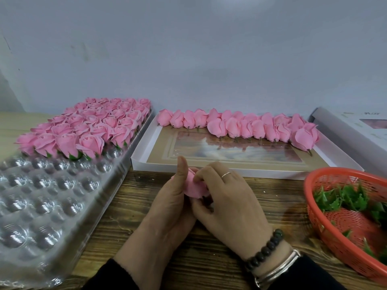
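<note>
One pink rose head point(195, 186) sits low over the wooden surface point(261, 197), just before the white box point(230, 169). Your left hand point(167, 204) cups it, thumb raised; your right hand point(228, 204) pinches its outer petals. Judged light, soft and easily creased, so hold it at the base, not the petal edges. Also shown: one clear blister tray point(52, 206) and one red basket point(318, 227) of green calyces point(345, 199). Roses in tray and box overlap too much to count.
</note>
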### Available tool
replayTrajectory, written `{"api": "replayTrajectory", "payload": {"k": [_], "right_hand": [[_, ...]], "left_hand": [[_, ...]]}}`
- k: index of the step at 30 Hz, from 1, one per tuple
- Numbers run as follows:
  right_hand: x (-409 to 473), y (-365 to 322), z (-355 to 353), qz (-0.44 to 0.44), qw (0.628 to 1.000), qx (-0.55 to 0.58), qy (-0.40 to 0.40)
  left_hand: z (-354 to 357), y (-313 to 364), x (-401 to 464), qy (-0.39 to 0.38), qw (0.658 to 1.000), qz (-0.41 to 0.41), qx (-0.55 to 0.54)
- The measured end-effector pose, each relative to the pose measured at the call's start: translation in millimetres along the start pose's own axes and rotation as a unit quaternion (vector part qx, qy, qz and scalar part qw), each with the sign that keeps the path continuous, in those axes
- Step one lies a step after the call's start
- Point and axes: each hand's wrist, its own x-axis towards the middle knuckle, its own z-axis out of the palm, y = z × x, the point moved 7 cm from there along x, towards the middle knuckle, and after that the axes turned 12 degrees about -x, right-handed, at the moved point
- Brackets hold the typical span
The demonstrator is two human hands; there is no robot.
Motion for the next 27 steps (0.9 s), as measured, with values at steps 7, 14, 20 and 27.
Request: {"api": "replayTrajectory", "payload": {"k": [7, 14, 20, 27], "right_hand": [[-2, 15, -2, 0.078, 0.992, 0.094, 0.043], [-3, 23, 2, 0.111, 0.986, 0.109, 0.052], [-5, 30, -5, 0.132, 0.969, 0.198, 0.073], [-7, 49, -3, 0.21, 0.912, 0.332, 0.118]], "left_hand": [[3, 0, 4, -0.039, 0.998, 0.022, 0.041], [11, -3, -2, -0.101, 0.985, 0.045, 0.134], [11, -2, -3, -0.082, 0.975, 0.059, 0.199], [3, 1, 0, -0.054, 0.981, 0.05, 0.178]]}}
